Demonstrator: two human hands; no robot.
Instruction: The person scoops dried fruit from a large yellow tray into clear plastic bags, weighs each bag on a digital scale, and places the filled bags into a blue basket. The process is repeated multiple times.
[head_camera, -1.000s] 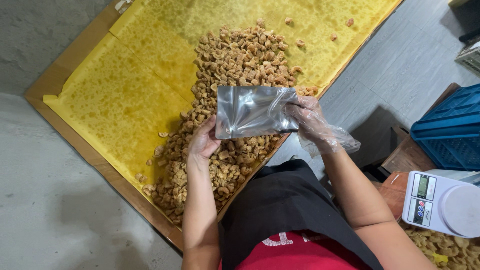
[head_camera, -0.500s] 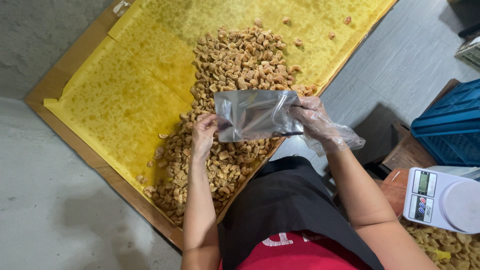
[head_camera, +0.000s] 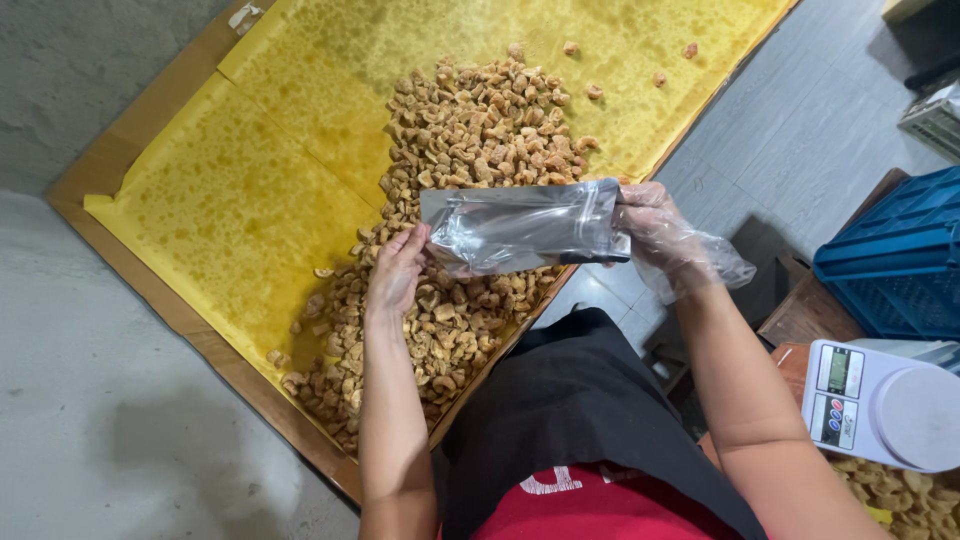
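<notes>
Holding a clear plastic bag (head_camera: 525, 225) flat above the heap of fried snack pieces (head_camera: 470, 160) on the yellow-papered tray (head_camera: 130, 270), both hands grip opposite ends. The left hand (head_camera: 397, 272), bare, pinches 1 edge; the right hand (head_camera: 665, 235), in a thin glove, is closed on the other. The bag looks light, limp and slippery, so it is best held at its edges.

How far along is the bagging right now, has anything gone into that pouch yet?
Done: fried snack pieces lie heaped on yellow paper in the wooden tray. In hand: the gloved right hand and bare left hand hold a silvery pouch over the heap; it looks flat and apparently empty. Left: the heap is unbagged, and the scale platform is bare.
</notes>
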